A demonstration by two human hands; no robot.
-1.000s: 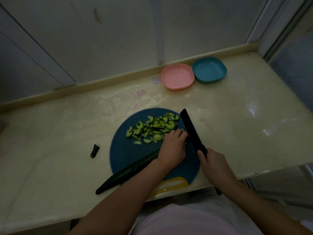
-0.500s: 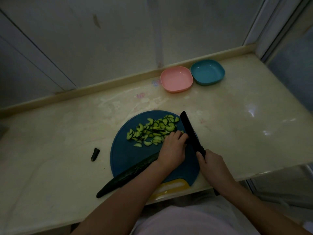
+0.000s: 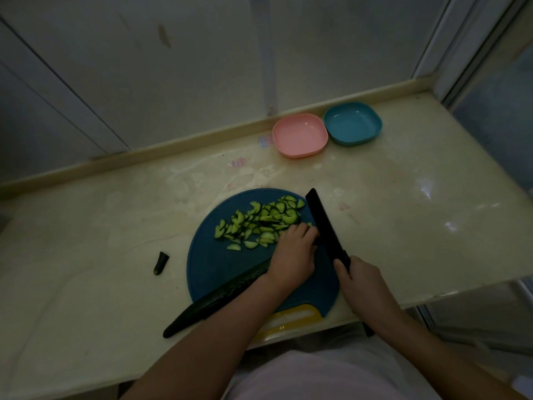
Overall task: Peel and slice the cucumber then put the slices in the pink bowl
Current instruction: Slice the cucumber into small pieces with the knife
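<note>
Pinning the dark-skinned cucumber to the blue cutting board with the left hand, fingers curled over its cut end. Gripping the black knife by the handle in the right hand, blade just beside the left fingertips. With slices piled on the board, well apart from the pink bowl.

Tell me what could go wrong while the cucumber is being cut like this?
1. The left hand holds the cucumber with its fingertips right beside the black knife; a slip could nick them.
2. The blue cutting board sits at the front edge of the counter, so pressing down might shift it.
3. The room is dim and the blade dark, so it may be hard to judge cuts.
</note>
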